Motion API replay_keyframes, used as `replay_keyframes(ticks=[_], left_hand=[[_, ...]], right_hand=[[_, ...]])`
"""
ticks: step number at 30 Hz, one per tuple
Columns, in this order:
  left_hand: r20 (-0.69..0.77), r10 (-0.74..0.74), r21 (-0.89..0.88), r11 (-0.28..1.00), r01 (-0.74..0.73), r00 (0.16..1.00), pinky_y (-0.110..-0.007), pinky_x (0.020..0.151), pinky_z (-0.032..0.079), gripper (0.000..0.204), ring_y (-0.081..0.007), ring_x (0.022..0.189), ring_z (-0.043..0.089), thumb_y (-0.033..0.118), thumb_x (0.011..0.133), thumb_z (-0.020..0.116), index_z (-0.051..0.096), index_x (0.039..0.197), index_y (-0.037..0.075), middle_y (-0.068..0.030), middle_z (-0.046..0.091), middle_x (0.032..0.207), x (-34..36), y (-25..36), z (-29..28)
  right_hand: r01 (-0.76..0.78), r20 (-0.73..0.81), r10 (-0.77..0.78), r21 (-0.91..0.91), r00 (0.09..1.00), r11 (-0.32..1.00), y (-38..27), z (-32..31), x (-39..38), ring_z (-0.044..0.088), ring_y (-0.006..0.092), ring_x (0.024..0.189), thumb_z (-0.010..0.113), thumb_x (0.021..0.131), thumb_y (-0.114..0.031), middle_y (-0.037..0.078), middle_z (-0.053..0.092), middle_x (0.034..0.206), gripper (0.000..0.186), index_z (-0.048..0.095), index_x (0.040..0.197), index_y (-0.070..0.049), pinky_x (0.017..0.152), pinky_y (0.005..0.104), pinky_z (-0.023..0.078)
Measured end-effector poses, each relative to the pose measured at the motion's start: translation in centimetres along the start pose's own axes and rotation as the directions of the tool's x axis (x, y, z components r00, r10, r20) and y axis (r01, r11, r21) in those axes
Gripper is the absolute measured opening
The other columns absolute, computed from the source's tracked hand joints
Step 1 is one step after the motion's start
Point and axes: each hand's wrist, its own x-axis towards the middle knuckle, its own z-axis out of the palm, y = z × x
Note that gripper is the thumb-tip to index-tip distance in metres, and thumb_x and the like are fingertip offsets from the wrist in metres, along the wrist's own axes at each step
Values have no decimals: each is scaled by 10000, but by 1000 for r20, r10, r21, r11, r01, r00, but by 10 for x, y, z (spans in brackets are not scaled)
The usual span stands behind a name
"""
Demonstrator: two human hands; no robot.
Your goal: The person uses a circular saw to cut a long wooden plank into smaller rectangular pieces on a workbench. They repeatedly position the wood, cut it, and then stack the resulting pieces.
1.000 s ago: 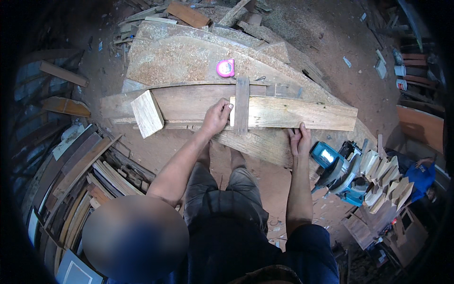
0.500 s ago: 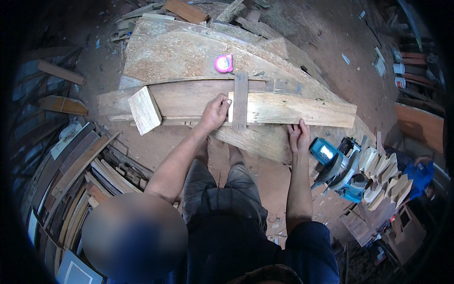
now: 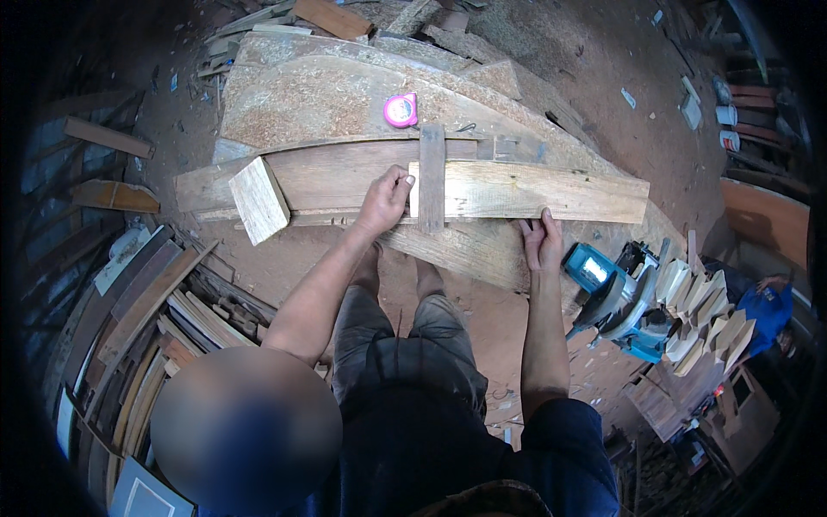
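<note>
Sawdust-strewn earth floor [image 3: 603, 77] and stacked offcuts frame a rough, weathered wooden work surface [image 3: 327, 95]. On it lies a long pale wooden plank [image 3: 534, 191], with a narrow wooden strip [image 3: 431, 177] set square across it.

Left hand [image 3: 385, 196]: fingers curled, pressing at the plank's end just beside the strip; whether anything is pinched between the fingertips cannot be told. Right hand [image 3: 541, 241]: fingers extended, resting against the plank's near edge, grasping nothing.

Judgement: plank stiff, moderately heavy, rough-sawn, splinter-prone; best taken by both long edges near mid-length.

Beyond the left hand sits a round pink tape measure [image 3: 401, 109]; a short pale wooden block [image 3: 258, 200] lies further out on that hand's side. Near the right hand stands a blue power saw [image 3: 624, 297].
</note>
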Motion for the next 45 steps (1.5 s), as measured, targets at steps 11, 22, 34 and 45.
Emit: replay_keyframes(ticks=[11, 22, 34, 45], left_hand=[[-44, 52, 188, 981, -43, 998, -418, 650, 485, 200, -316, 669, 620, 207, 1016, 562, 554, 958, 16, -171, 612, 714, 1, -3, 1], [-45, -62, 5, 998, 62, 997, -313, 559, 484, 221, -128, 584, 593, 241, 1033, 577, 584, 962, 33, -68, 615, 667, -7, -1, 4], [7, -79, -41, 996, 79, 997, -301, 569, 502, 228, -114, 598, 599, 244, 1038, 572, 571, 972, 26, -58, 625, 705, -5, -5, 2], [28, -42, -50, 998, 43, 999, -306, 561, 514, 233, -124, 586, 613, 247, 1039, 569, 569, 973, 23, -69, 630, 720, -3, -4, 0]], right_hand=[[-12, -2, 12, -6, 1000, 1000, -3, 0, -1, 550, 313, 1283, 575, 999, -83, 136, 554, 1384, 441, 431, 1415, -57, 1079, 561, 458], [-13, -39, 13, -5, 999, 1000, 1, 1, 0, 566, 322, 1274, 583, 997, -107, 131, 591, 1347, 368, 485, 1349, -59, 1073, 552, 474], [1, -59, 0, 2, 998, 1000, 6, -5, 2, 544, 313, 1294, 579, 997, -99, 123, 567, 1370, 417, 447, 1392, -84, 1083, 576, 452], [26, -20, -27, -11, 999, 1000, 3, -2, 0, 554, 302, 1290, 571, 997, -92, 130, 550, 1399, 473, 409, 1441, -89, 1061, 577, 469]])
